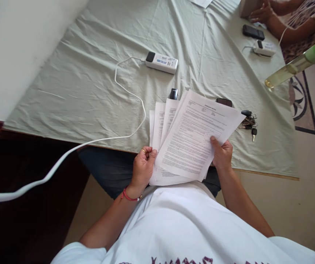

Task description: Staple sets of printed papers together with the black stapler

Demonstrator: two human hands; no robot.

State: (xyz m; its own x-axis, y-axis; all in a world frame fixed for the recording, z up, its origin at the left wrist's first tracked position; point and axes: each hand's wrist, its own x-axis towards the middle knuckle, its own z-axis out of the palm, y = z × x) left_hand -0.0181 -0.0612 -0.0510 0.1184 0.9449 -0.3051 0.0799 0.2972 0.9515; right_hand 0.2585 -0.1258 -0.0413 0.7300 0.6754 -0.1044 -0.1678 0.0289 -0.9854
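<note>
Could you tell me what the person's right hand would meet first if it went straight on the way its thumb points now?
The right hand grips the fanned printed sheets, thumb pointing up and left across the top page. Going straight on, it would slide over that page; beyond its far edge, the small dark device probably comes next, though depth is unclear.

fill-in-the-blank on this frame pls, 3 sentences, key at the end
1. Both the left hand and the right hand hold a fanned stack of printed ____.
2. A bunch of ____ lies on the cloth right of the stack.
3. The left wrist wears a ____ string.

Missing words: papers; keys; red
</note>
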